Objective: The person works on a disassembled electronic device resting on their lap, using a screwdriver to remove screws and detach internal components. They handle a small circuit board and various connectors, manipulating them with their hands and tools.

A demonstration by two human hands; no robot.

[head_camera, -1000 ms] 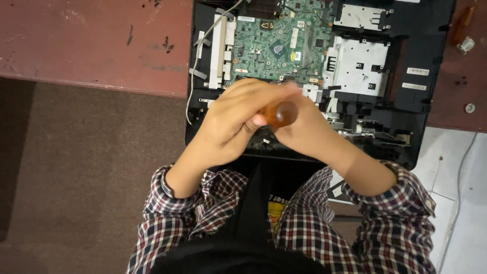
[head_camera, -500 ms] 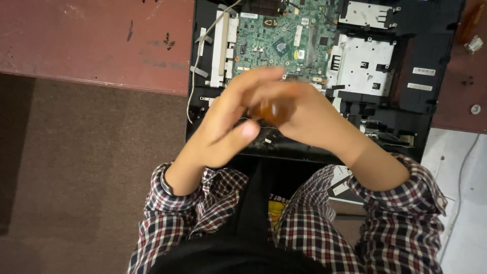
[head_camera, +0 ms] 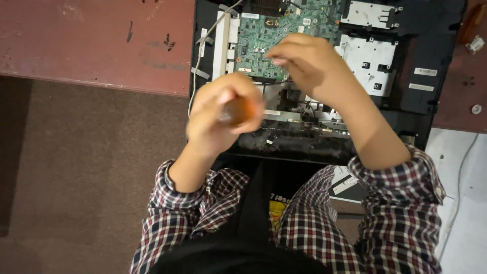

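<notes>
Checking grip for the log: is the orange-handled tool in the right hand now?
No, the left hand is wrapped around the orange tool handle, while the right hand hovers over the green circuit board.

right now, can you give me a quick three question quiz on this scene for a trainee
1. True or false: the left hand holds an orange-handled tool.
2. What lies under the right hand? A) a green circuit board B) a keyboard C) a plate
3. Fill in: the opened black device lies on a ____ table.

Key: 1 true; 2 A; 3 red
</notes>
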